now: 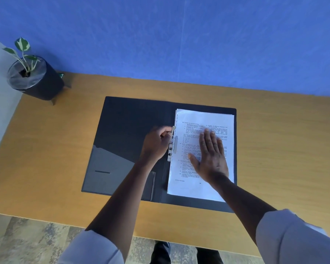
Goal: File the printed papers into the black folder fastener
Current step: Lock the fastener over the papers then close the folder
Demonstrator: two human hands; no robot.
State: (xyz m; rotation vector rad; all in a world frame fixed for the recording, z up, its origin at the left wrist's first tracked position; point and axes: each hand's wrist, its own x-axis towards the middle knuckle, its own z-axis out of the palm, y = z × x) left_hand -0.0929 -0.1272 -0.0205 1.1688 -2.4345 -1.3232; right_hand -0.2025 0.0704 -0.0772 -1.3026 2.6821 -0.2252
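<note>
A black folder point(126, 130) lies open on the wooden desk. A stack of printed papers point(213, 119) rests on its right half, left edge at the spine. The metal fastener point(171, 147) runs along that edge, one end raised near the top. My left hand point(155, 144) grips the fastener with curled fingers, from the left of the spine. My right hand point(211, 157) lies flat on the papers, fingers straight and pressing the stack down.
A small potted plant point(33, 77) in a black pot stands at the desk's far left corner. A blue wall point(179, 39) backs the wooden desk point(284, 149). The desk's near edge and patterned floor point(27, 239) show below my arms.
</note>
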